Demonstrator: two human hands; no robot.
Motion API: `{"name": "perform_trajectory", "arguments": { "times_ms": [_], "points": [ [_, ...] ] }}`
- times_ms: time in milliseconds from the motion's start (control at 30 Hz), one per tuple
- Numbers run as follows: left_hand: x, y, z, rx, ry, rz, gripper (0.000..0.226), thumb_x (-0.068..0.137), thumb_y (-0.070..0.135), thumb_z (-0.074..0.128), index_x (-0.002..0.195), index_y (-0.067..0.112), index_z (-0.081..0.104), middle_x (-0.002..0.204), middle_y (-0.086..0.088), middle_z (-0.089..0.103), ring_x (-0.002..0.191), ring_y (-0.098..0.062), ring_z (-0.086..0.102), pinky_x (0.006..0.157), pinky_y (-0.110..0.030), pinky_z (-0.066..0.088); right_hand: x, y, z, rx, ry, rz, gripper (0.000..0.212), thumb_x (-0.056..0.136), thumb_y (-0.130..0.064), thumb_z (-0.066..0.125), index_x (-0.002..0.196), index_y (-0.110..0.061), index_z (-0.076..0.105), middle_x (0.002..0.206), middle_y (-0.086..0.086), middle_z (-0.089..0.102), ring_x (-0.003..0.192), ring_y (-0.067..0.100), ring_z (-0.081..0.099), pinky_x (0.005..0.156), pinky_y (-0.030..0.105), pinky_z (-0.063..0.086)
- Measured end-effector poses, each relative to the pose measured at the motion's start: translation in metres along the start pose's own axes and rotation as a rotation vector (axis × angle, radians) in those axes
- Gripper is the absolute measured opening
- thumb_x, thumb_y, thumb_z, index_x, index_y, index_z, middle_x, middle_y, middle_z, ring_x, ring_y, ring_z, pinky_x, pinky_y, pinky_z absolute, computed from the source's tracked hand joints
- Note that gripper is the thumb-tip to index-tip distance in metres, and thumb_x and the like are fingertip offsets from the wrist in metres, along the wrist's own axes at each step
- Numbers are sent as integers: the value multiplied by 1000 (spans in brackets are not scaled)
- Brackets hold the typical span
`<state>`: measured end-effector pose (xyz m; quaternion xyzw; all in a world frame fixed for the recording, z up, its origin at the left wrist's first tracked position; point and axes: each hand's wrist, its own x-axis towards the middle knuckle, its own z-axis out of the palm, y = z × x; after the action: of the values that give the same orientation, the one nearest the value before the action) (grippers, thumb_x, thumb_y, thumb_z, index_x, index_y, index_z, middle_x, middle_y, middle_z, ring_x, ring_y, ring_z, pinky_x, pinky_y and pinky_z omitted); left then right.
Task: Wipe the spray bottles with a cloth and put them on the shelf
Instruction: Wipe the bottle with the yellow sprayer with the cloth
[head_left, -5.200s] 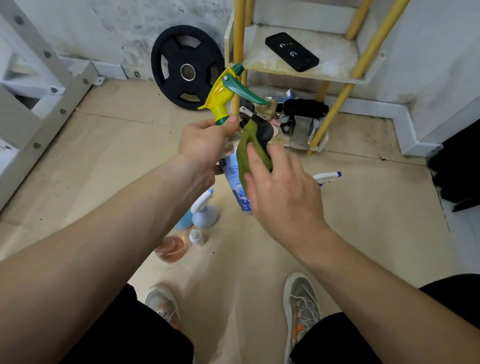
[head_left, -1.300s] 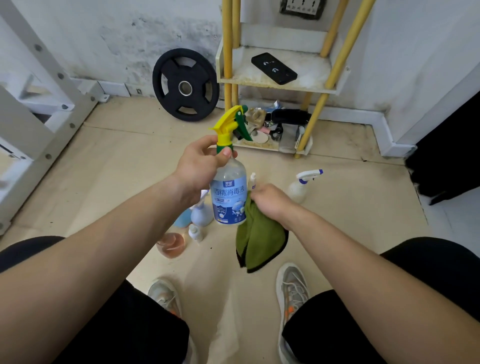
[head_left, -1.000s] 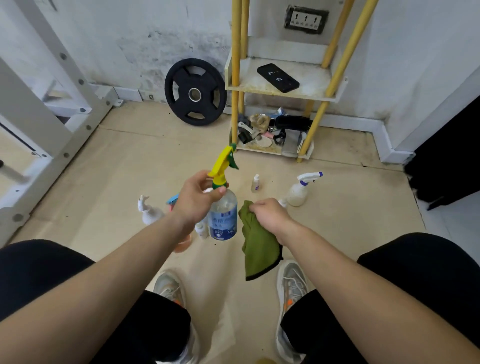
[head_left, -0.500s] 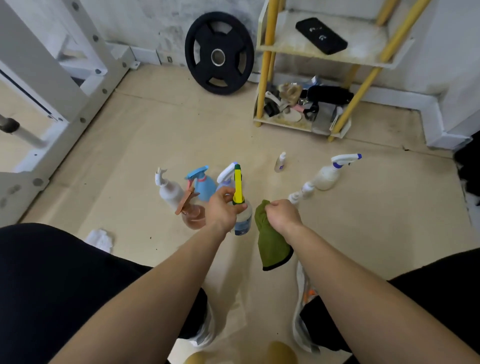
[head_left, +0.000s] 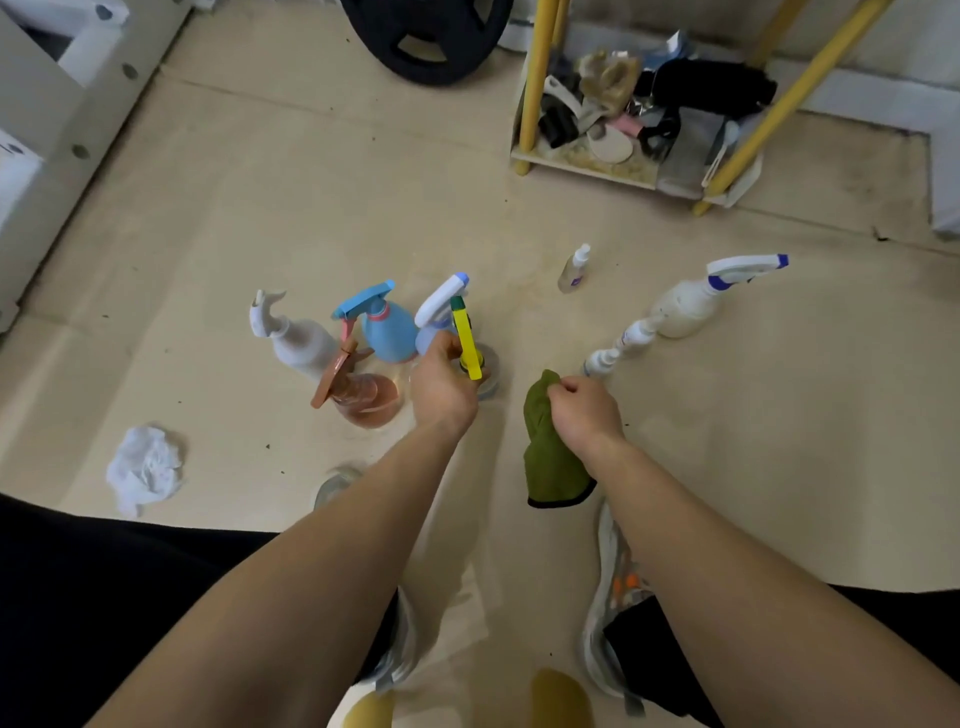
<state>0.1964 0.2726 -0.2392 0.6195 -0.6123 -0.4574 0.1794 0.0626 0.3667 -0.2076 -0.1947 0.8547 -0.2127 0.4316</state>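
1 crumpled white rag lies on the floor at my far left. My left hand curls round the neck of the yellow-trigger spray bottle, low beside the blue bottle and orange bottle. My right hand pinches the hanging green cloth. The shelf stands upper right.

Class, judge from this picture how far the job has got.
Done: no spray bottle stands on the visible shelf tier. In hand: left hand grips the yellow-trigger bottle; right hand holds the green cloth. Left: blue bottle, orange bottle and others stand on the floor, unshelved.
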Motion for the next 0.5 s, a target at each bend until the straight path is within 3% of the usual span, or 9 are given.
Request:
{"name": "perform_trajectory", "arguments": {
  "times_ms": [67,167,300,400,500],
  "points": [
    [3,-3,1,4,-4,15,17,84,10,70,94,19,60,93,4,67,86,-20,63,69,-19,50,3,4,1,28,7,9,37,102,-26,44,67,-15,49,69,4,53,67,21,50,61,32,36],
    [8,-4,2,70,-23,52,14,85,17,69,94,22,60,92,3,65,85,-20,60,69,-23,46,4,9,2,65,16,28,40,101,-24,45,63,-18,38,64,2,46,64,21,45,60,32,33],
    [9,-6,2,173,-49,85,13,89,27,66,98,30,57,96,2,64,88,-22,60,75,-34,52,-3,12,1,67,3,45,39,101,-24,46,63,-18,42,66,3,50,65,21,48,60,31,35],
    [0,-1,-1,148,-55,47,23,89,31,68,110,27,58,104,6,63,93,-19,58,80,-34,51,-9,11,-5,86,5,61,35,101,-25,45,67,-15,48,71,5,54,70,23,51,64,32,37],
    [-20,2,-4,106,-18,-49,16,89,31,64,96,20,54,91,0,60,89,-25,60,73,-36,48,-15,11,-16,142,34,94,31,100,-24,45,75,-12,57,76,6,57,77,24,54,68,33,40]
  ]
}}
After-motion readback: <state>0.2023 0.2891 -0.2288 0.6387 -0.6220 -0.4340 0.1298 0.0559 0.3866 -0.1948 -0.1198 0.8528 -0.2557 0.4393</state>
